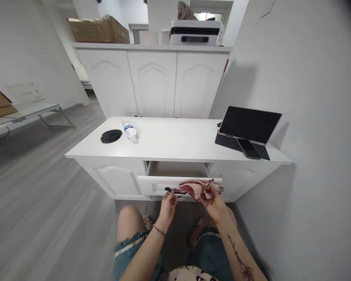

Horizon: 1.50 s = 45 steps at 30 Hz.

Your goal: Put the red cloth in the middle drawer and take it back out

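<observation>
A: Where is the cloth point(196, 189)?

B: In the right hand point(213, 203); thumb and fingers are closed on its lower edge; it is pink and red, bunched in loose folds, and sits before the right part of the drawer point(148, 185); whether it touches the drawer front, I can't tell.

A: And the left hand point(169, 203)?

B: At the black handle point(181, 192); its fingers are bent in close around the bar, with hardly any gap; the drawer stands partly out, its pale inside showing.

A: What lies on the counter point(172, 136) above?

B: Towards the left end, a black disc point(111, 136) with a clear bottle point(130, 130) on its side just beside it; at the right end, a tablet point(250, 124) propped up on its dark cover, with a phone point(248, 148) lying against its lower edge.

A: Beyond that?

B: A white cabinet point(152, 84); on top, a carton point(99, 31) to the left and a white case point(196, 32) to the right.
</observation>
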### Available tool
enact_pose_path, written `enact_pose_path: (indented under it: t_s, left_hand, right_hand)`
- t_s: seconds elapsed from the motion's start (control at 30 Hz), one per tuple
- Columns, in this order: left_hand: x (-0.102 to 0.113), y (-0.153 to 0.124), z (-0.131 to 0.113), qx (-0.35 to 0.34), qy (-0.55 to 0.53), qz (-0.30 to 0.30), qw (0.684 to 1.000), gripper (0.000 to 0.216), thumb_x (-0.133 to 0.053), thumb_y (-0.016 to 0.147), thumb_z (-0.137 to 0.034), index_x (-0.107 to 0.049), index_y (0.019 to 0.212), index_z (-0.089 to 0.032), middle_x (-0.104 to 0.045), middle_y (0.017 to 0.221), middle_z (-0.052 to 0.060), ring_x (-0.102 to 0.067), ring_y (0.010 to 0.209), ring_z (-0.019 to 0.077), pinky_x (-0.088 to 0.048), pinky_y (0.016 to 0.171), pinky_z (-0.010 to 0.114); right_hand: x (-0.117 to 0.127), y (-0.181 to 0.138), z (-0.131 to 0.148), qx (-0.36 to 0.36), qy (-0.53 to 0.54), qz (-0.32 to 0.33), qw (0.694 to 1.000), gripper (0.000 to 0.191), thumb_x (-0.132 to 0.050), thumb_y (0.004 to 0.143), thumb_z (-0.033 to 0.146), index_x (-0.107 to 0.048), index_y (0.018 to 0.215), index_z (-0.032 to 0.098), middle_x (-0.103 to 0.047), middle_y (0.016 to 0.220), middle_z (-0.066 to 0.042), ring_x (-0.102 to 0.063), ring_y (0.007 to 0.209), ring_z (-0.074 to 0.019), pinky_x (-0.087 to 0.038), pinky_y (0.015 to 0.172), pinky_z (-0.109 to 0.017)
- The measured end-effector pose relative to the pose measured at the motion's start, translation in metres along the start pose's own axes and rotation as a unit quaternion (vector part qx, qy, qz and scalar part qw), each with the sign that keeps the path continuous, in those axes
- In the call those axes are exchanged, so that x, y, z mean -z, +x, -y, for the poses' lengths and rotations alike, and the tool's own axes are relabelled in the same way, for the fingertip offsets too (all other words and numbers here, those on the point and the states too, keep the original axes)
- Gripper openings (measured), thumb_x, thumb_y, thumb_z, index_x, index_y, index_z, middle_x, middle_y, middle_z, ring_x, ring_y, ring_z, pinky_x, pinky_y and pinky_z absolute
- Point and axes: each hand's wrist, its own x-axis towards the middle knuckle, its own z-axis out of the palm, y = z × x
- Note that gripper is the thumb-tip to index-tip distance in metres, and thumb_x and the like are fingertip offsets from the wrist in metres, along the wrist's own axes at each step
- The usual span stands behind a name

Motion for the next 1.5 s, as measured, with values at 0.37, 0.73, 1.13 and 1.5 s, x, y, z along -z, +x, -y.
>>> enact_pose_path:
  t_s: [0.37,0.73,1.13,1.5]
  left_hand:
    - [0.008,0.014,0.002,0.004,0.044,0.013,0.999,0.036,-0.086,0.054,-0.03,-0.053,0.062,-0.017,-0.063,0.063,-0.002,-0.06,0.06,0.0079,-0.05,0.069,0.022]
    - [0.008,0.012,0.0,0.008,0.049,0.018,0.999,0.034,-0.084,0.057,-0.031,-0.054,0.065,-0.018,-0.067,0.07,0.001,-0.062,0.063,0.0096,-0.05,0.07,0.023]
    - [0.004,0.01,-0.002,0.0,0.061,0.007,0.998,0.037,-0.086,0.052,-0.032,-0.054,0.063,-0.017,-0.069,0.073,0.002,-0.061,0.061,0.0084,-0.05,0.069,0.023]
    - [-0.001,0.025,-0.004,-0.016,0.067,0.008,0.998,0.03,-0.085,0.055,-0.031,-0.059,0.063,-0.017,-0.062,0.062,-0.001,-0.06,0.061,0.01,-0.051,0.07,0.024]
  right_hand:
    - [0.036,0.01,0.02,0.108,-0.067,-0.054,0.99,0.027,-0.078,0.06,0.027,-0.066,0.083,0.022,-0.071,0.08,0.003,-0.063,0.071,-0.0133,-0.055,0.062,-0.027]
    - [0.073,0.046,-0.025,0.106,-0.167,-0.129,0.972,0.026,-0.072,0.05,0.027,-0.063,0.073,0.02,-0.069,0.069,0.002,-0.063,0.065,-0.0156,-0.047,0.053,-0.023]
    - [0.092,0.066,-0.07,0.014,-0.159,-0.148,0.976,0.029,-0.076,0.046,0.025,-0.062,0.071,0.018,-0.069,0.062,0.001,-0.062,0.058,-0.0158,-0.047,0.052,-0.024]
    - [0.108,0.054,-0.12,-0.083,-0.219,-0.04,0.971,0.035,-0.079,0.05,0.03,-0.065,0.079,0.018,-0.073,0.073,-0.003,-0.067,0.07,-0.0207,-0.05,0.063,-0.028]
